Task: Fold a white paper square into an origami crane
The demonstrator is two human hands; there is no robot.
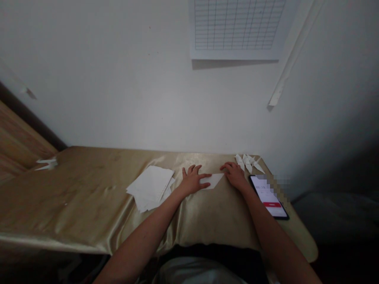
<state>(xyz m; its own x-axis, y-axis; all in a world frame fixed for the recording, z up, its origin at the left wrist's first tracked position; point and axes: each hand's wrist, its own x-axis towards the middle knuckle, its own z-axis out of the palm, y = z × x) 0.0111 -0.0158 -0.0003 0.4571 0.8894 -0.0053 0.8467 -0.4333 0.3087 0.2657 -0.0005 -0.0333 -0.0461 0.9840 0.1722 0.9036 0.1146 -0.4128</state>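
A small folded white paper, slanting to a point at its right end, lies flat on the gold satin tablecloth. My left hand is open with fingers spread. Its thumb and forefinger rest on the left part of the paper, hiding that end. At the pointed tip is my right hand, its fingers bent and slightly apart, the fingertips touching or very close to the paper. Left of my left hand sits an uneven stack of white paper sheets. Several folded white paper figures lie just beyond my right hand.
A phone with a lit screen lies beside my right forearm, near the table's right edge. Another folded white paper piece is at the far left. Behind the table rises a white wall with a printed grid sheet.
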